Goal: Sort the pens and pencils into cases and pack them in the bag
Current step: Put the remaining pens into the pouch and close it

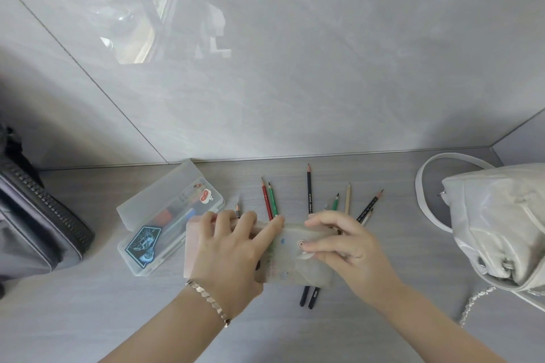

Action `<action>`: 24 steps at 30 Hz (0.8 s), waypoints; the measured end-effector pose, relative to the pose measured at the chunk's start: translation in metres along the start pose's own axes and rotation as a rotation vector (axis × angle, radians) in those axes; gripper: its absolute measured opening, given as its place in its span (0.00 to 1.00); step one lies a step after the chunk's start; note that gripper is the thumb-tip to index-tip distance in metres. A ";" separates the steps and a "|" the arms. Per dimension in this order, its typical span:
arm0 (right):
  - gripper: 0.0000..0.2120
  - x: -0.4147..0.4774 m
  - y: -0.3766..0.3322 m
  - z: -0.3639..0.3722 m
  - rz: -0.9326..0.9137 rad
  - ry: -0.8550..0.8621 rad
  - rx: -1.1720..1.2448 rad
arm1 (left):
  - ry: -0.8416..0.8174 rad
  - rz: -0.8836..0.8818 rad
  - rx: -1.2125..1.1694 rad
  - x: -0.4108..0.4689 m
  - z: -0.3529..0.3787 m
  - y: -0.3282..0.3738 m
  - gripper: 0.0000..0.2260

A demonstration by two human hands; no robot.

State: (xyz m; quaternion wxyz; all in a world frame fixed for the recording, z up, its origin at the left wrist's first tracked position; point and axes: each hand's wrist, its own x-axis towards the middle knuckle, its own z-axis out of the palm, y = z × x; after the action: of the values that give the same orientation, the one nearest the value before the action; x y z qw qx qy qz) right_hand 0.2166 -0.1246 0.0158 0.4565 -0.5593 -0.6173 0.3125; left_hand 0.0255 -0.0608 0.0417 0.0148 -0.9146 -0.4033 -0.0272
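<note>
A soft translucent pencil pouch with a snap button lies at the middle of the table. My left hand lies over its left part, index finger stretched along its top edge. My right hand pinches the pouch's flap near the snap. Several pencils fan out behind the pouch, among them a red and a green one. Two dark pens stick out from under the pouch's near edge. A clear plastic case with stickers stands open to the left and holds pens.
A white handbag with a strap and a chain sits at the right. A dark zippered bag sits at the left edge. A glossy grey wall rises right behind the pencils.
</note>
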 end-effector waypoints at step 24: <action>0.06 -0.006 -0.010 0.011 0.024 0.191 -0.126 | 0.338 0.063 0.157 0.001 -0.001 0.016 0.26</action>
State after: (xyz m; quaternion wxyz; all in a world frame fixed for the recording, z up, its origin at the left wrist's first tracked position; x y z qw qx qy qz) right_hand 0.2027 -0.1312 0.0188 0.4730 -0.6217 -0.5828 0.2239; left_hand 0.0376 -0.0708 0.0423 0.1545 -0.9052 -0.3671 -0.1484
